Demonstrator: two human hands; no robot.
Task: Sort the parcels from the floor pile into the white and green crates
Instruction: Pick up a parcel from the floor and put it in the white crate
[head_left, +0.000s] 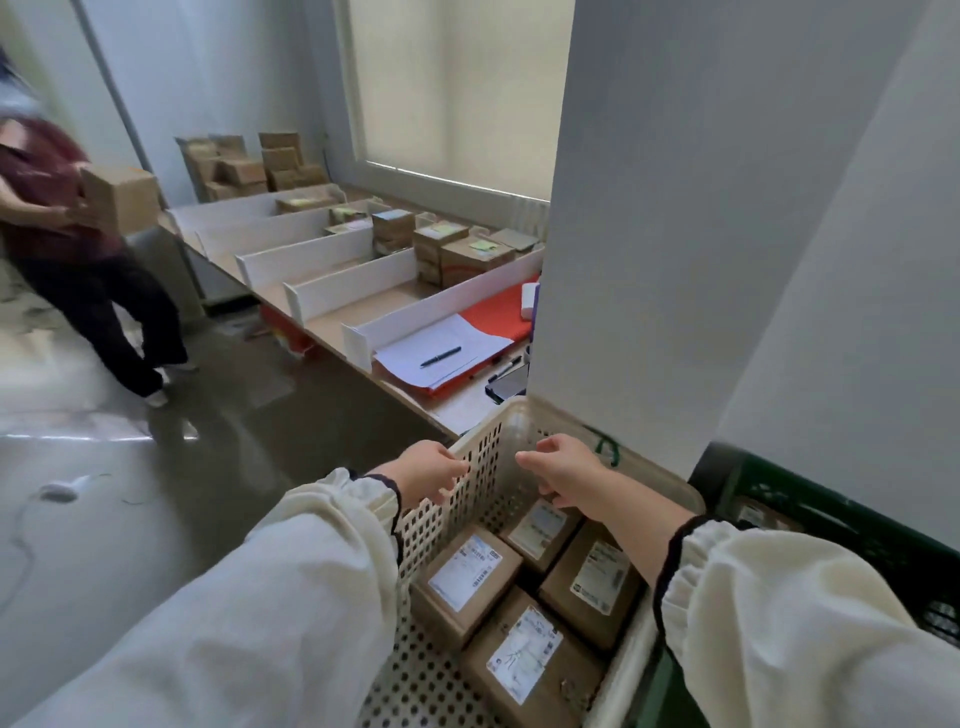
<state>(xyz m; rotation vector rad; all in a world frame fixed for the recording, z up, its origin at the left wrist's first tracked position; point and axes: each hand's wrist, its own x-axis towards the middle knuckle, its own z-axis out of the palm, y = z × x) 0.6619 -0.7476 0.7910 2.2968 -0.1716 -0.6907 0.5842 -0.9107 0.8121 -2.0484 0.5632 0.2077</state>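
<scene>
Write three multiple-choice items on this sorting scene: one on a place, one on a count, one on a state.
1. Where does the pen lie?
A. on the white papers on the table
B. in the green crate
C. on the floor

2. How many parcels show in the white crate?
A. two
B. four
C. seven

3. How do those parcels lie?
A. flat, labels up
B. flat, labels down
C. on end, leaning on the wall

Answers:
1 A, since the pen rests on the sheets over the red folder.
2 B, since four brown boxes can be counted inside the crate.
3 A, since each box shows a printed white label on its top face.
</scene>
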